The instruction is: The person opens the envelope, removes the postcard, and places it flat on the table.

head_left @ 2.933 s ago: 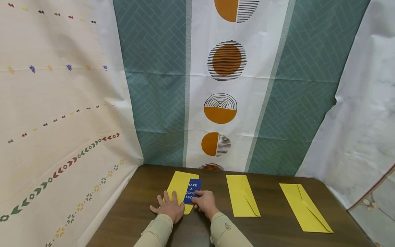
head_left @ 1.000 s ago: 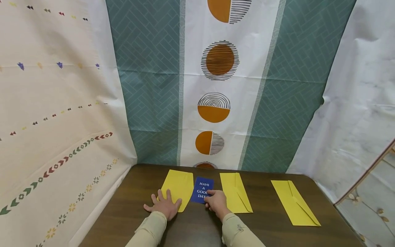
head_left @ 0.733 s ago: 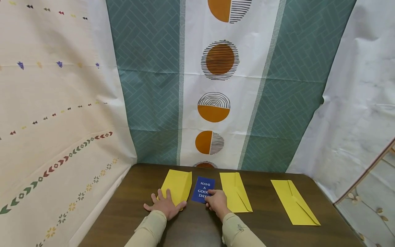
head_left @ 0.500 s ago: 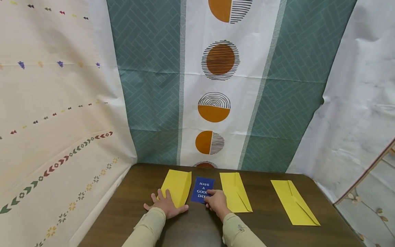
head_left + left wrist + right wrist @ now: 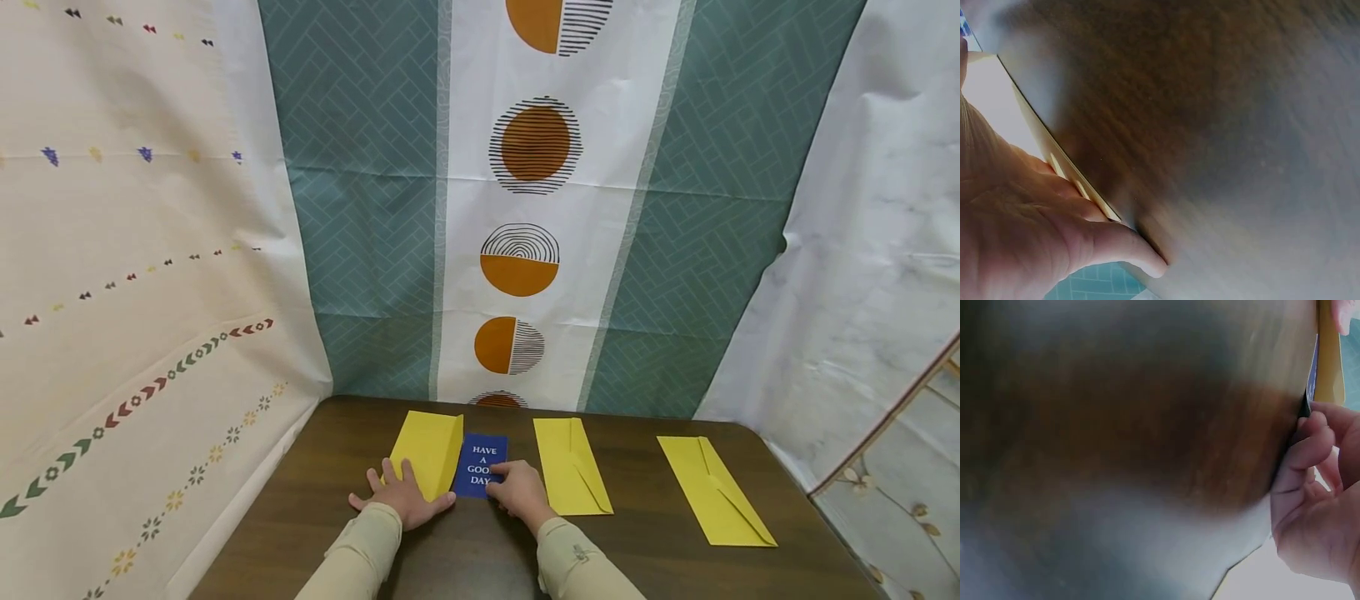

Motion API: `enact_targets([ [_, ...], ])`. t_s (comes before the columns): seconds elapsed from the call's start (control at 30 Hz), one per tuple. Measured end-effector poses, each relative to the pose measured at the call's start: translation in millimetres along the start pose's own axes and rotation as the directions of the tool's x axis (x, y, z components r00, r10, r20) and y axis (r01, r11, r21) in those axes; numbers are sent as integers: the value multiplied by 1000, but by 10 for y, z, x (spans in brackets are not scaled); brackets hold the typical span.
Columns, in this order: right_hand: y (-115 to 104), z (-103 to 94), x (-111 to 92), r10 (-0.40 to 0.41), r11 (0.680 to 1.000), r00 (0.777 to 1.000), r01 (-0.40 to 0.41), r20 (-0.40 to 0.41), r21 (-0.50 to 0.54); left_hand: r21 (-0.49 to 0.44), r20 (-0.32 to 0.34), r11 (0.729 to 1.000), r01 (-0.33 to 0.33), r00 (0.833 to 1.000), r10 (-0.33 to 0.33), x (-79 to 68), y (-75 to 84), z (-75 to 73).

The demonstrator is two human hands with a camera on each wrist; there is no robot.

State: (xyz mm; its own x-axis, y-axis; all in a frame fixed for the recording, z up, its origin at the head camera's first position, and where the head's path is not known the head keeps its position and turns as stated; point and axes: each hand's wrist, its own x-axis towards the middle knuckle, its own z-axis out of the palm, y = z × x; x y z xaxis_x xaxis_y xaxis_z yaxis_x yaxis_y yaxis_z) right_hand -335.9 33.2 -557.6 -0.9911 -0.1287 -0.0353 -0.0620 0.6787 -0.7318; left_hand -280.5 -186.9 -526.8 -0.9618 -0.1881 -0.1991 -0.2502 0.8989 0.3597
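A blue card [image 5: 477,458] printed "HAVE A GOOD DAY" lies on the table, its left edge right at a yellow envelope [image 5: 423,446]. My right hand [image 5: 522,492] pinches the card's lower right side between thumb and forefinger. In the right wrist view only a thin strip of the card [image 5: 1312,369] shows beyond the fingertips. My left hand [image 5: 401,497] rests with spread fingers on the envelope's lower part, thumb stretched to the right. The envelope's right side stands at a slant along a crease. From the left wrist, the envelope [image 5: 1010,94] runs along beyond my palm.
Two more yellow envelopes lie to the right on the dark wooden table [image 5: 645,533]: one in the middle [image 5: 573,467], one farther right [image 5: 716,492]. Patterned curtains [image 5: 375,250] hang behind the table and at its sides.
The card slid right off the left envelope, then back left to its edge. That envelope's right side has come up along a crease. My left thumb has spread outward.
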Motion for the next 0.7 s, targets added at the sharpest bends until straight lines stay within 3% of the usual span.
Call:
enact_targets([
  [0.13,-33,-28,-8,-32,982,999,30,-11,-185,-2,6,1000,-2,1000,2,-8,4,-7],
  [0.23,-47,-64,-12,-32,964,999,31,1,-263,0,7,1000,0,1000,0,8,-4,2],
  [0.6,-39,-115,-26,-33,957,997,51,68,-284,2,-10,1000,2,1000,-1,109,-63,107],
  [0.7,9,-109,-23,-68,974,997,76,45,-212,-12,3,1000,2,1000,-2,103,-70,83],
])
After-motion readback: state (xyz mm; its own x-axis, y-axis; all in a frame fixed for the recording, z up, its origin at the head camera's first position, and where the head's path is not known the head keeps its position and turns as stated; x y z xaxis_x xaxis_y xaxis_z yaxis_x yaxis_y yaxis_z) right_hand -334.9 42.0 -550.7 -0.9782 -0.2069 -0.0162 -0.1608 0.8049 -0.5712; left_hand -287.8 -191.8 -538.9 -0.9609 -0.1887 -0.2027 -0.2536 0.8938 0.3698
